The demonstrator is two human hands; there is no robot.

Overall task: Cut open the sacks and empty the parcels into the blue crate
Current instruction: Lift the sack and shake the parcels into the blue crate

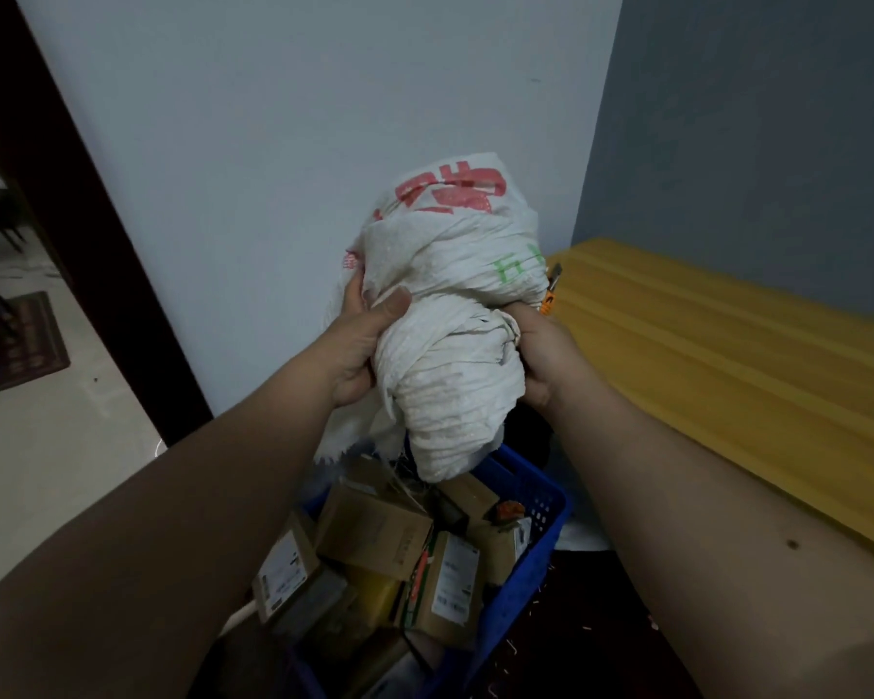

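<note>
A crumpled white woven sack (450,315) with red and green print hangs bunched up above the blue crate (536,537). My left hand (362,345) grips its left side, thumb pressed into the cloth. My right hand (538,355) grips its right side, fingers hidden behind the folds. An orange-handled cutter (551,290) shows just behind the sack near my right hand; I cannot tell whether my hand holds it. The crate below is filled with several cardboard parcels (374,537) with labels.
A yellow-covered table (727,375) runs along the right, against a grey wall. A white wall stands behind the sack. To the left is a dark door frame (97,254) with pale floor and a dark mat (11,345) beyond.
</note>
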